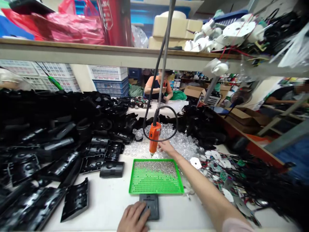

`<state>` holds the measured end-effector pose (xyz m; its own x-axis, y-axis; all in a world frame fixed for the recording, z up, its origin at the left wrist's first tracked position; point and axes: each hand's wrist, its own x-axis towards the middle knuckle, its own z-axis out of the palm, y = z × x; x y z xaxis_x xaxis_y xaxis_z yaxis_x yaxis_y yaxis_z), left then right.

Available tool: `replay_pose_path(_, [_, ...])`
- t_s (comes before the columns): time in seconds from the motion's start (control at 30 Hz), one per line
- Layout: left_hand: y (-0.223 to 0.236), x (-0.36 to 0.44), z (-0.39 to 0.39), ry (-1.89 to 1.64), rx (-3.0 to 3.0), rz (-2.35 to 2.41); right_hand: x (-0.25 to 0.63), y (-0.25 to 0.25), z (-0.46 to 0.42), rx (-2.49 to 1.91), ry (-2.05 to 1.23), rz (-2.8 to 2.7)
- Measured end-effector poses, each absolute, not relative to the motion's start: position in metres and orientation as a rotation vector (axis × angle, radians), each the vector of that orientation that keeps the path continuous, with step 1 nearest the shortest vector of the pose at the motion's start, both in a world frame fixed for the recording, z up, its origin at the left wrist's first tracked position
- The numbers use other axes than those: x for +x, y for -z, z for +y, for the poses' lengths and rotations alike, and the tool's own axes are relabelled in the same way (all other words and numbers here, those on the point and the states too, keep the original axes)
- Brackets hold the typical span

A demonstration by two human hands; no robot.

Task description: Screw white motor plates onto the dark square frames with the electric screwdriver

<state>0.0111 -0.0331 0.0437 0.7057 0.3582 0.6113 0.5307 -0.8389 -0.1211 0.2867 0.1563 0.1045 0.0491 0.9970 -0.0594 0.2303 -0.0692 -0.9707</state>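
My left hand [132, 217] lies at the bottom of the view, its fingers over a dark grey plastic casing [151, 206] on the white bench [106, 201]. My right hand [167, 148] reaches out over a pile of transparent plastic pieces [177, 140], fingertips at the lower end of a hanging orange electric screwdriver [154, 137]. Its bit points down just above a green perforated tray [156, 177]. Small silvery screws fill the tray's far half, and the near half shows green holes. Neither hand is on the tray.
Heaps of glossy black plastic casings [48, 145] cover the bench's left side. Circuit boards and tangled black wires [231, 174] lie to the right. A shelf [108, 54] with bags and white parts crosses above. A co-worker [158, 87] sits beyond, near stacked crates [110, 82].
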Motion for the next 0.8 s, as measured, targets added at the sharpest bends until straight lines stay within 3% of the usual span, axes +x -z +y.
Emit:
replay_pose_path(0.1, [-0.041, 0.010, -0.038, 0.895, -2.616, -0.756, 0.307, -0.110, 0.117, -1.451, -1.243, -1.149])
replay_pose_path(0.23, [-0.064, 0.016, -0.034, 1.211, -2.752, -1.084, 0.308, -0.122, 0.047, -1.368, -1.390, -1.053])
replay_pose_path(0.4, [-0.100, 0.048, -0.023, 1.588, -3.023, -1.875, 0.267, -0.118, -0.021, -1.207, -1.591, -1.011])
replay_pose_path(0.6, [-0.093, 0.061, -0.024, 1.872, -2.968, -2.795, 0.230, -0.088, -0.057, -1.297, -1.506, -0.972])
replay_pose_path(0.7, [-0.090, 0.050, -0.032, 1.821, -2.958, -2.738, 0.227, -0.084, -0.065, -1.426, -1.213, -1.168])
replay_pose_path(0.8, [-0.091, 0.032, -0.039, 1.456, -3.240, -2.203, 0.225, -0.090, -0.072, -1.374, -0.864, -1.688])
